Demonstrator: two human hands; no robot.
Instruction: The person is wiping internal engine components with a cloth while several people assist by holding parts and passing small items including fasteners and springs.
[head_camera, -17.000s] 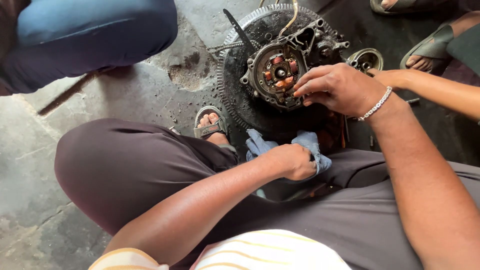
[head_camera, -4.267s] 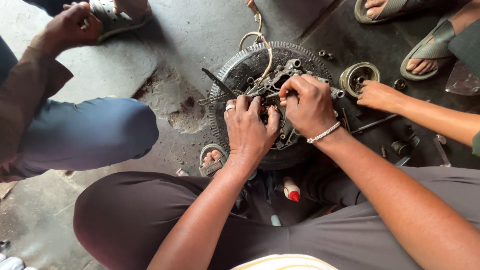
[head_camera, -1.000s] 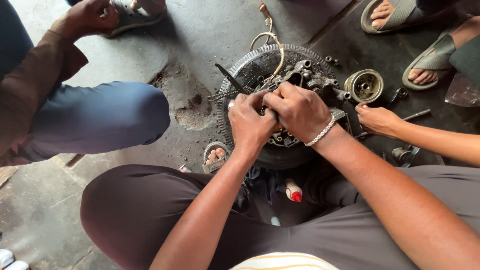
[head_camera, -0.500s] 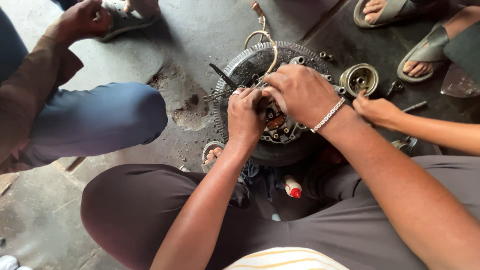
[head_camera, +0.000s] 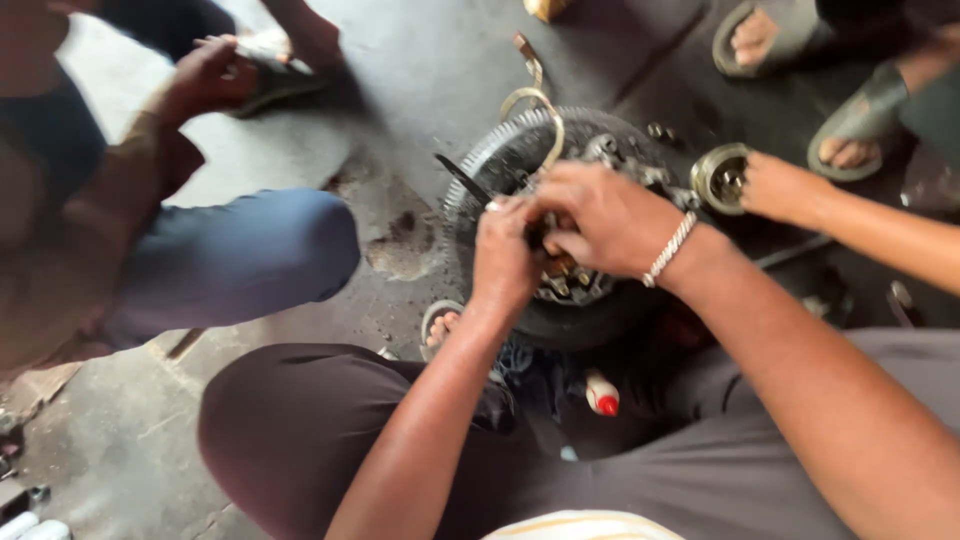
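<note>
The person is pressing both the left hand (head_camera: 505, 255) and right hand (head_camera: 600, 215) onto the toothed motor hub's (head_camera: 590, 300) centre, fingers curled around small parts there, a grip that is best kept steady and square

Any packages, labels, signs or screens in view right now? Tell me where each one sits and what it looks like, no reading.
Small bottle: on the floor between the person's knees, just below the round toothed engine part; white body, red cap, lying tilted.
White cylinders: bottom-left corner, cut off by the frame; too little shows to tell what they are.
No labels, signs or screens can be made out; the picture is blurred.
</note>
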